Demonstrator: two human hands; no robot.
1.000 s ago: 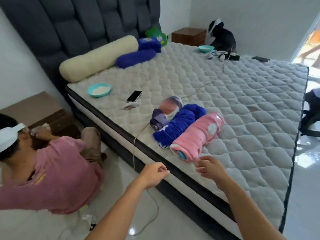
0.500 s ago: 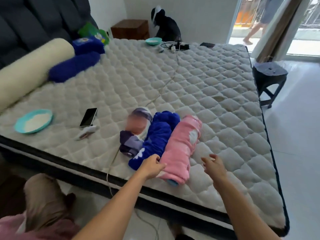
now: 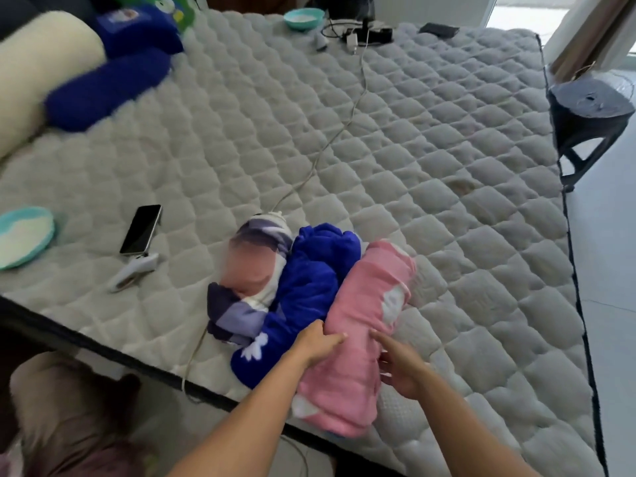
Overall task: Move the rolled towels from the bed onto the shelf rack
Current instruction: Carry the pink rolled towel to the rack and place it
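Note:
Three rolled towels lie side by side near the front edge of the quilted mattress: a purple-and-white striped towel, a blue towel and a pink towel. My left hand rests on the pink towel's left side, thumb in the gap beside the blue towel, fingers laid flat. My right hand is against the pink towel's right side with its fingers spread. The pink towel still lies on the bed. No shelf rack is in view.
Left of the towels lie a phone, a small white device and a teal plate. A white cable crosses the bed. Bolsters lie at the back left. A dark stool stands at the right, and a person crouches at lower left.
The view has swung right and closer to the bed. Both hands have reached forward from the mattress edge onto the two sides of the pink towel.

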